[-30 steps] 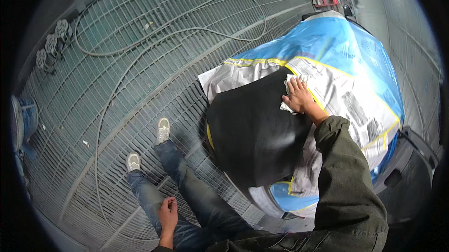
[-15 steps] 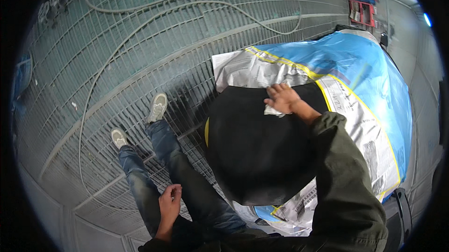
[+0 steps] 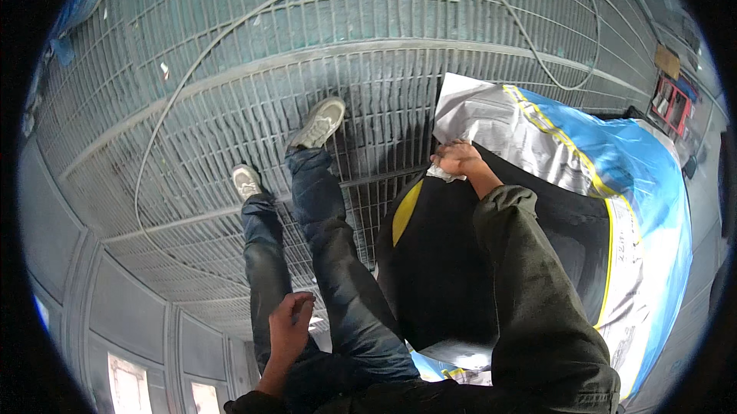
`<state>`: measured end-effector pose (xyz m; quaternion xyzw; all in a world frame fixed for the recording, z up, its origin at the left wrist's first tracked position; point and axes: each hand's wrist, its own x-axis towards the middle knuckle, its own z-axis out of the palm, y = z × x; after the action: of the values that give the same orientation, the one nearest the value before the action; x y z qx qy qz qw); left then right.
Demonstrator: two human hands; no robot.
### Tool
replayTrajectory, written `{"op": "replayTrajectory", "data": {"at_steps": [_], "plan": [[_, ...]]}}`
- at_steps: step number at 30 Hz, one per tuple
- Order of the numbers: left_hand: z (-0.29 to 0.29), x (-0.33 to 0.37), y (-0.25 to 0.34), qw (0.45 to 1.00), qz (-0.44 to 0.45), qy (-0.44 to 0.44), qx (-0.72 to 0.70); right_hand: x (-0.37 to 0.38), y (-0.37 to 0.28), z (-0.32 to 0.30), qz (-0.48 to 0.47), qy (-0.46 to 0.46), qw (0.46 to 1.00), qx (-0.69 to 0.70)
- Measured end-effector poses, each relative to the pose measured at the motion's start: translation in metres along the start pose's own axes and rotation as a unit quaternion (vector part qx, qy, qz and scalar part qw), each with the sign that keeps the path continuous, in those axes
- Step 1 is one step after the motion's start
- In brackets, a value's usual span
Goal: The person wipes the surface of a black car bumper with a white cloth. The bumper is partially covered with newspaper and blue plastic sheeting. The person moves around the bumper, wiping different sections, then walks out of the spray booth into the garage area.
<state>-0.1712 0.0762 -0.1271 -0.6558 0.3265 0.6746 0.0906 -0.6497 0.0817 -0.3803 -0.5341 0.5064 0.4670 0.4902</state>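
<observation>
My right hand grips a crumpled white wipe and presses it on the far left edge of a black, smoothly curved panel. That panel looks like part of a vehicle body, and a yellow patch marks its left side. Newsprint masking paper borders the panel, held along its edges by yellow tape. Beyond the paper spreads blue plastic film. My left hand hangs in front of my thigh, its fingers loosely curled, with nothing visible in them.
Underfoot is a grey metal grating floor. A long pale hose loops across it. At the far right stand a red rack and a cardboard box. Grey wall panels with windows rise at the lower left.
My right hand has slid the wipe leftward over the black panel to its edge. The view has shifted, and my feet appear farther right in it. My left hand stays curled by my thigh.
</observation>
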Motion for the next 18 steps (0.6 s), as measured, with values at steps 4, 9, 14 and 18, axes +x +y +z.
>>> {"op": "replayTrajectory", "data": {"at_steps": [4,9,14,18], "plan": [[-0.003,0.006,-0.005,0.997,-0.061,-0.014,-0.052,0.010,-0.050,0.001,-0.136,-0.064,0.987,-0.052],[-0.003,0.001,-0.034,0.993,-0.054,0.011,-0.105,-0.004,-0.091,-0.038,-0.083,-0.125,0.985,-0.088],[-0.005,0.006,-0.052,0.986,-0.045,-0.018,-0.158,0.006,-0.007,0.017,0.085,-0.023,0.989,-0.120],[-0.009,0.001,-0.076,0.987,-0.050,-0.021,-0.149,0.009,-0.095,0.006,0.065,-0.068,0.985,-0.142]]}}
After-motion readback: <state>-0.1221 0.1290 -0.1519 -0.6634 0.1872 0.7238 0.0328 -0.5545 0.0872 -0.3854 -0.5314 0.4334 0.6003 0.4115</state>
